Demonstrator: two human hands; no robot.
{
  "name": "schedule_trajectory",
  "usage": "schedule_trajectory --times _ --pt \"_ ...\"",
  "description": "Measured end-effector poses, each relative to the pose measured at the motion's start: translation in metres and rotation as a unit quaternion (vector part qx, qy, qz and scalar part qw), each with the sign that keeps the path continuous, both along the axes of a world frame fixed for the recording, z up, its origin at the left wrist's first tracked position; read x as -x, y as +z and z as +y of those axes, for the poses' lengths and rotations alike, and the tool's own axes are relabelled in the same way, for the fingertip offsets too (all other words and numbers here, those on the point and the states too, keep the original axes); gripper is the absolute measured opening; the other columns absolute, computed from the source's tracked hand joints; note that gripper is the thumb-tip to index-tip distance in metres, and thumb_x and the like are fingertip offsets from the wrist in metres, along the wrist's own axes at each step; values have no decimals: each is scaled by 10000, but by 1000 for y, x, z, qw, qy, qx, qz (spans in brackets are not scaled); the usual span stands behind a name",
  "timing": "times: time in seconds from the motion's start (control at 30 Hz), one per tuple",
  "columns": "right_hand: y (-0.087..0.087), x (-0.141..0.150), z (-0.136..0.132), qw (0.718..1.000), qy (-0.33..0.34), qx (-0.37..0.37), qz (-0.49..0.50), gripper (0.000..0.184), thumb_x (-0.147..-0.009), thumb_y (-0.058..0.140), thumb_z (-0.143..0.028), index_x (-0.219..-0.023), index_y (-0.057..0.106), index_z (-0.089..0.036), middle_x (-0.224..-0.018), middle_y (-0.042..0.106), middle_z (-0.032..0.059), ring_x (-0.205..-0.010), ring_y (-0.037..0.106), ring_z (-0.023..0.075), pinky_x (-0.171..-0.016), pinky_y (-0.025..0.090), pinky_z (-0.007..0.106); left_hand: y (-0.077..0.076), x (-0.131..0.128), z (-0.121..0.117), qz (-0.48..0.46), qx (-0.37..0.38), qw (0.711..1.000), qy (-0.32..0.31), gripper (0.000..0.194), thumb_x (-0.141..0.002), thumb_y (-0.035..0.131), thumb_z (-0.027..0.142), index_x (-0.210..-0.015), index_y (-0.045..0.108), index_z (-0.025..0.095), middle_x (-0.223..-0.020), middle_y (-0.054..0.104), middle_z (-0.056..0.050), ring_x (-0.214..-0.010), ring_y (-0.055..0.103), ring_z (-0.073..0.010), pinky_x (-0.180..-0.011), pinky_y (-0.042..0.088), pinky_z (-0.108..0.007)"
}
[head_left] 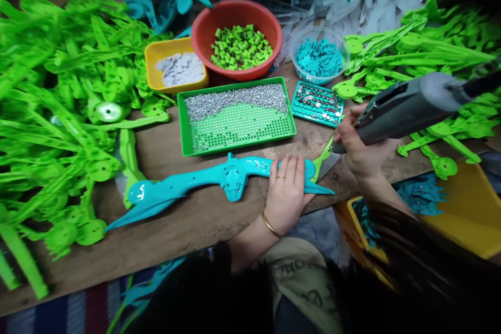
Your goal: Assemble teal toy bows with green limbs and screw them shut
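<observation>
A long turquoise bow-shaped plastic part [199, 176] lies across the wooden table, with a raised piece at its middle. My left hand [287, 188] is laid over its right section, fingers across the top and the thumb at the lower edge, holding it down. My right hand [362, 148] grips a grey electric screwdriver [407, 107], tilted with its nose toward the right end of the part. A green plastic piece [322, 159] with a clear sheet-like piece sticks out under that end. Another green piece [128, 159] lies by the left end. The screwdriver's bit cannot be made out.
A green perforated tray [237, 146] of small screws sits behind the part. Around it are a turquoise tray [319, 107] with metal discs, a red bowl [198, 36], a yellow tub [152, 75] and a clear bowl [344, 57]. Green parts [66, 88] pile up left and right.
</observation>
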State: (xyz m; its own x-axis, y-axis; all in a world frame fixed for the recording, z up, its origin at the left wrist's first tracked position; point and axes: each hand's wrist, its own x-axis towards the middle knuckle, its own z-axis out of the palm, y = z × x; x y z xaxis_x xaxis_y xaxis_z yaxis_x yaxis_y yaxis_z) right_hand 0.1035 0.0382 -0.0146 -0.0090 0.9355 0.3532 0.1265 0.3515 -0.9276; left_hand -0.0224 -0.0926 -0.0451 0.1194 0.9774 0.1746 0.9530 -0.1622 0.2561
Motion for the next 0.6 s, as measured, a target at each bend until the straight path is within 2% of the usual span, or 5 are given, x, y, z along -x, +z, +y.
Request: schedule_trajectory --times 0.13,0.2,0.37,0.47,0.6 --pt "33 31 15 997 47 -36 59 262 -731 757 -348 -943 633 -257 -812 675 -27 -534 602 98 -500 532 265 13 -5 4 17 67 998 -13 774 -783 648 577 -1422 424 204 -1384 506 -164 -1229 480 -385 -1073 321 -604" --pt "38 60 27 988 47 -83 124 284 -755 732 -361 -999 610 -280 -844 658 -38 -491 568 75 -459 515 245 16 -7 5 31 75 996 -20 744 -774 640 604 -1421 415 314 -1452 448 -118 -1224 472 -398 -1048 316 -643" --pt "7 125 50 995 29 -66 70 275 -840 592 -493 -955 590 -243 -774 615 -7 -552 609 124 -584 583 331 8 -8 3 49 61 997 -23 719 -787 658 552 -1423 406 330 -1431 471 -96 -1204 475 -373 -1041 320 -639" --pt "-12 136 55 993 31 -66 93 289 -792 649 -497 -901 585 -237 -734 614 -15 -517 584 120 -556 575 326 3 -8 1 45 49 998 -23 744 -761 693 544 -1416 413 333 -1436 467 -92 -1203 475 -373 -1035 327 -638" --pt "-16 132 55 989 55 -61 123 269 -761 697 -453 -877 594 -233 -685 601 -41 -498 571 108 -572 581 317 1 -8 0 38 36 998 -22 739 -750 706 543 -1402 431 330 -1430 481 -90 -1194 487 -370 -1024 342 -633"
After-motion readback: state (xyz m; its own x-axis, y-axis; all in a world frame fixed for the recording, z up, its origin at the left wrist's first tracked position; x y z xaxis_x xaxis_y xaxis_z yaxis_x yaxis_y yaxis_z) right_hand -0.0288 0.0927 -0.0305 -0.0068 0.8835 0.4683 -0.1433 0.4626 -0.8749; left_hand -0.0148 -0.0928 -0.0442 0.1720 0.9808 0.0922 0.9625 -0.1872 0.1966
